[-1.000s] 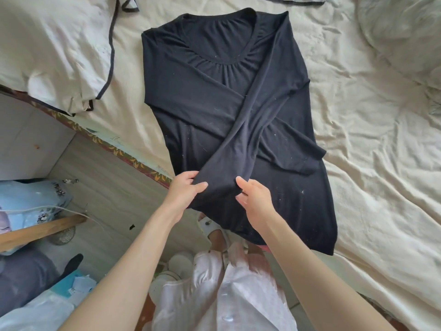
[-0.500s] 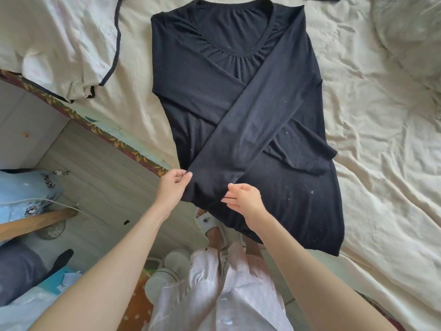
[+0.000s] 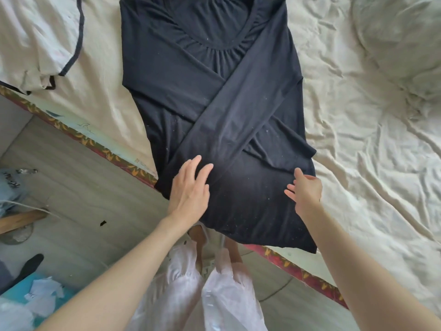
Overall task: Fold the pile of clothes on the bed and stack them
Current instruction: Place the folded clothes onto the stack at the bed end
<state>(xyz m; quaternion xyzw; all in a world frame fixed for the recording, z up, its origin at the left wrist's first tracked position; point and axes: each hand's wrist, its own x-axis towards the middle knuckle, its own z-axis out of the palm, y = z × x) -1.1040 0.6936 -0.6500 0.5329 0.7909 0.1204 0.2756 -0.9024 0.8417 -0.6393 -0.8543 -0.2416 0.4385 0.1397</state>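
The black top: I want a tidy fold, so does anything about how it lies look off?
Yes. The black top lies askew to the bed edge, and its hem hangs over that edge by the left hand. White lint specks dot it.

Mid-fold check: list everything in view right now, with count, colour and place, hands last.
black long-sleeved top: one, black, flat on the bed, sleeves crossed over its front, hem overhanging the near edge
cream garment with dark trim: one, cream, upper left on the bed
bed sheet: one, cream, wrinkled, covering the bed
bed edge: one, red patterned border, running diagonally
floor: grey, lower left, with blue and white clutter
left hand: one, fingers straight, on the lower sleeve
right hand: one, fingers open, at the top's right side
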